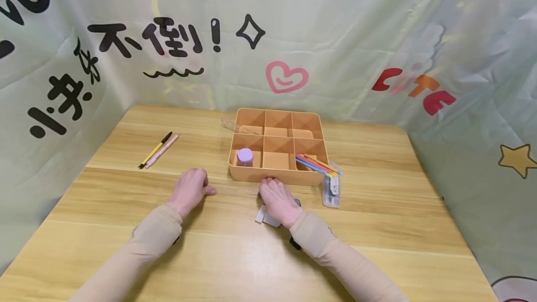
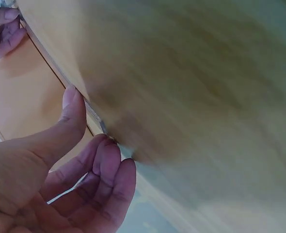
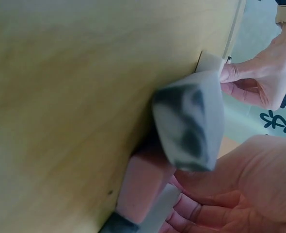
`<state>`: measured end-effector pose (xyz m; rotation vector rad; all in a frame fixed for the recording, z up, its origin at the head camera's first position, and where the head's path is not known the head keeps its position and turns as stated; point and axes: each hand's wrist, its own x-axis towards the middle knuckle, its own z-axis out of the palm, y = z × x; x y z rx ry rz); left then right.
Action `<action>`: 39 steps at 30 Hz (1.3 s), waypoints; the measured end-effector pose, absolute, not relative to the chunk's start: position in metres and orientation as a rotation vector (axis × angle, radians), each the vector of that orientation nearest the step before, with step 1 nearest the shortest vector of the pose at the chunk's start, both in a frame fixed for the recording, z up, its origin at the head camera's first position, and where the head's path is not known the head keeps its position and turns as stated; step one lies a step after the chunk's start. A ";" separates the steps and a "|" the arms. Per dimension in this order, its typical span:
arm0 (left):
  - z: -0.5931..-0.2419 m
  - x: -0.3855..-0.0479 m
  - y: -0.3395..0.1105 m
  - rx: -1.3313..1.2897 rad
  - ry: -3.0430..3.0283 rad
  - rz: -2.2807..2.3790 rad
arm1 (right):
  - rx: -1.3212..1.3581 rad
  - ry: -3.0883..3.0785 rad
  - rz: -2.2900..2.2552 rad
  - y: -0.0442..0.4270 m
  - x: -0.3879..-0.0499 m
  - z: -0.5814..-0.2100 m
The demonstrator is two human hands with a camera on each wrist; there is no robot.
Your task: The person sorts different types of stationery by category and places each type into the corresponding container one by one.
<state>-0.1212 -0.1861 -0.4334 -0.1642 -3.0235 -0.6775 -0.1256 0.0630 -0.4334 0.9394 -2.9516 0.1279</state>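
Note:
A clear ruler (image 1: 234, 190) lies flat along the front of the orange organizer. My left hand (image 1: 189, 191) pinches its left end between thumb and fingers; in the left wrist view the thumb presses on the ruler (image 2: 93, 116) near its tip. At the other end my right hand (image 1: 278, 199) holds the ruler, most of its fingers hidden in the head view. Beside and under the right palm lie small pale erasers (image 1: 271, 220). The right wrist view shows a white, dark-smudged eraser (image 3: 186, 126) and a pinkish block (image 3: 145, 184) close to the right thumb.
The orange organizer (image 1: 274, 175) has several compartments, with a purple-lidded bottle (image 1: 245, 157), colored pencils (image 1: 316, 164) and another clear ruler (image 1: 235, 126). A transparent case (image 1: 331, 195) stands by its right corner. Two pens (image 1: 161, 150) lie at the left on the wooden table (image 1: 235, 264).

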 end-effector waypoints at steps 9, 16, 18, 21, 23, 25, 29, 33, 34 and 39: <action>-0.434 -0.116 -0.183 -0.237 -2.940 -0.621 | 0.939 -2.949 0.135 0.063 -0.125 -0.433; -0.435 -0.117 -0.182 -0.228 -2.934 -0.639 | 0.947 -2.956 0.153 0.063 -0.125 -0.434; -0.434 -0.117 -0.182 -0.220 -2.942 -0.658 | 0.951 -2.955 0.148 0.063 -0.125 -0.434; -0.434 -0.117 -0.182 -0.213 -2.944 -0.677 | 0.945 -2.956 0.153 0.063 -0.125 -0.434; -0.433 -0.117 -0.182 -0.209 -2.945 -0.688 | 0.936 -2.962 0.155 0.062 -0.125 -0.434; -0.433 -0.118 -0.182 -0.204 -2.951 -0.698 | 0.933 -2.960 0.153 0.062 -0.125 -0.433; -0.432 -0.120 -0.181 -0.173 -2.982 -0.717 | 0.940 -2.954 0.141 0.062 -0.125 -0.433; -0.430 -0.122 -0.181 -0.157 -3.006 -0.726 | 0.953 -2.944 0.138 0.063 -0.125 -0.433; -0.430 -0.122 -0.181 -0.157 -3.010 -0.728 | 0.953 -2.942 0.140 0.063 -0.125 -0.433; -0.430 -0.124 -0.182 -0.152 -3.029 -0.744 | 0.954 -2.936 0.141 0.063 -0.125 -0.433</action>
